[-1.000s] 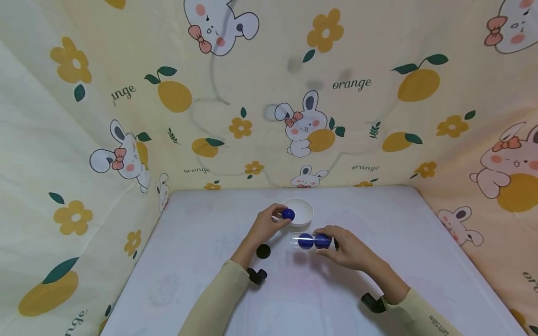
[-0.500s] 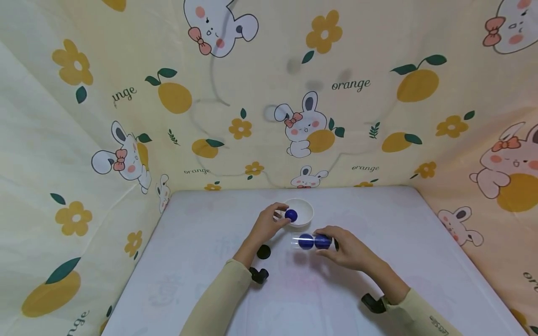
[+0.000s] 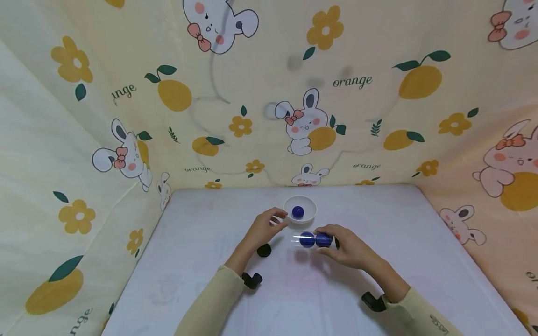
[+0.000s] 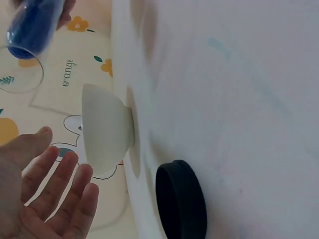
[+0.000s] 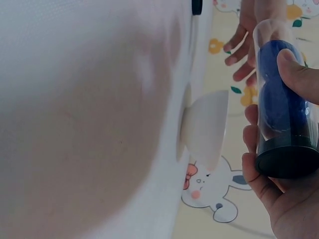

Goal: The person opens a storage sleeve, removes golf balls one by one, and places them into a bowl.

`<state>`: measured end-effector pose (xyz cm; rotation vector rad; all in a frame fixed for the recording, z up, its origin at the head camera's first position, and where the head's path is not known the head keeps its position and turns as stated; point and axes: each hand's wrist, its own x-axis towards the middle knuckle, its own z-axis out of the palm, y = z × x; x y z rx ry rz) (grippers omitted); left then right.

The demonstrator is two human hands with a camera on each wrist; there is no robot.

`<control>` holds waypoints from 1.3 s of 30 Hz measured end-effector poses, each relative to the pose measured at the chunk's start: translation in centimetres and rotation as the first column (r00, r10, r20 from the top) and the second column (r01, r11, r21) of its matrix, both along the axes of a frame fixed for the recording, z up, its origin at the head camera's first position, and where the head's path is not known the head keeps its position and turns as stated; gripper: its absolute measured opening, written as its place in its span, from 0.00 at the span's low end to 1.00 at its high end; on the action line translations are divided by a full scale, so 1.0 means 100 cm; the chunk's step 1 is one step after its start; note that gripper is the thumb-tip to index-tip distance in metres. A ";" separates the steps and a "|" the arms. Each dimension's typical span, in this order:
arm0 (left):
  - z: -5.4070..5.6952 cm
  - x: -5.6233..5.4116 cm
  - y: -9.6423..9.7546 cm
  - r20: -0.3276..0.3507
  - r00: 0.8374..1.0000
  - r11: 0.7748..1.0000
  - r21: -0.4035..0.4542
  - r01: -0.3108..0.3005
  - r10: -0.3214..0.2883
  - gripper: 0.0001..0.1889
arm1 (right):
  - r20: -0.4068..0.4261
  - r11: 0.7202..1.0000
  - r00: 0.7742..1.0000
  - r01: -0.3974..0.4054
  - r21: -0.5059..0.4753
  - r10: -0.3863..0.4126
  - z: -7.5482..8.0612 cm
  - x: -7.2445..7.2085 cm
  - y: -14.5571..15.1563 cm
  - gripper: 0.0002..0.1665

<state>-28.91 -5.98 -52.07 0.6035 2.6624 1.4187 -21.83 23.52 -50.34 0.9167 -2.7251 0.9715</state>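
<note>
A blue ball (image 3: 298,212) lies in the white bowl (image 3: 313,217) near the back of the table. Just left of the bowl's rim is my left hand (image 3: 264,227), its fingers loosely spread and holding nothing. My right hand (image 3: 350,247) grips a clear tube (image 3: 296,240) tilted on its side, with two blue balls (image 3: 315,240) inside. In the right wrist view the tube's closed end has a black base (image 5: 287,160) near my palm, and its uncapped end points toward the left hand.
A round black lid (image 3: 264,250) lies on the white table (image 3: 290,298), below my left wrist. Printed cloth (image 3: 269,112) with rabbits and oranges hangs behind the table and along both sides.
My left hand has let go of the blue ball, which now lies in the bowl, and has drawn back slightly left. The right hand and tube have stayed nearly still.
</note>
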 end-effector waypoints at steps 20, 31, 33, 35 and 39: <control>0.009 0.041 -0.015 0.034 0.982 0.980 0.084 0.182 -0.186 0.20 | 0.039 1.000 0.999 0.027 0.016 -0.027 0.005 -0.006 0.002 0.31; 0.004 0.046 -0.012 0.038 0.978 0.975 0.095 0.199 -0.204 0.25 | 0.022 0.999 1.000 0.017 0.032 -0.017 0.005 -0.006 0.002 0.30; 0.003 0.046 -0.011 0.033 0.979 0.975 0.098 0.197 -0.201 0.25 | 0.030 0.999 0.999 0.018 0.040 -0.019 0.005 -0.006 0.002 0.30; 0.004 0.046 -0.009 0.034 0.980 0.976 0.103 0.192 -0.196 0.23 | 0.043 0.999 0.999 0.017 0.042 -0.019 0.006 -0.007 0.002 0.30; 0.004 0.047 -0.008 0.031 0.980 0.975 0.114 0.190 -0.195 0.21 | 0.042 0.999 0.999 0.016 0.038 -0.017 0.006 -0.007 0.003 0.30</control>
